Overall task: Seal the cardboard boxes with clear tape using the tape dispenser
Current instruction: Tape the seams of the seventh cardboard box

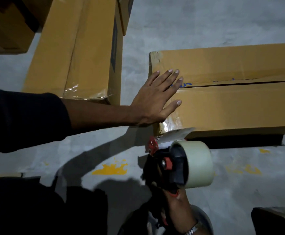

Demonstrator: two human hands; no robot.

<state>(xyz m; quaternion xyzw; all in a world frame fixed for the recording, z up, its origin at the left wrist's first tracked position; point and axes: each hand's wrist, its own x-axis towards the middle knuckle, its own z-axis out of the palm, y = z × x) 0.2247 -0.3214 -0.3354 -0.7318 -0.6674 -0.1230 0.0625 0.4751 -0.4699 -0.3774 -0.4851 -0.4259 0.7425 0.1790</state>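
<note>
The left hand (152, 97) is laid flat, fingers straight, on the near end of the cardboard box (231, 106). The tape dispenser (177, 165) is grasped by the right hand (174, 207) just beside the box's near edge. The unsealed seam (240, 83) runs lengthwise away from the left fingertips; the right hand is judged nearer the taped corner.

The left hand (157, 97) presses flat, fingers spread, on the near end of a long box (240, 106) lying on the floor (172, 28), over shiny tape across its flap seam. The right hand (177, 206) grips a dispenser (170, 165) just below the box corner; its roll (200, 165) feeds a strip (175, 135) up to that corner. A second taped box (80, 53) lies to the left.
</note>
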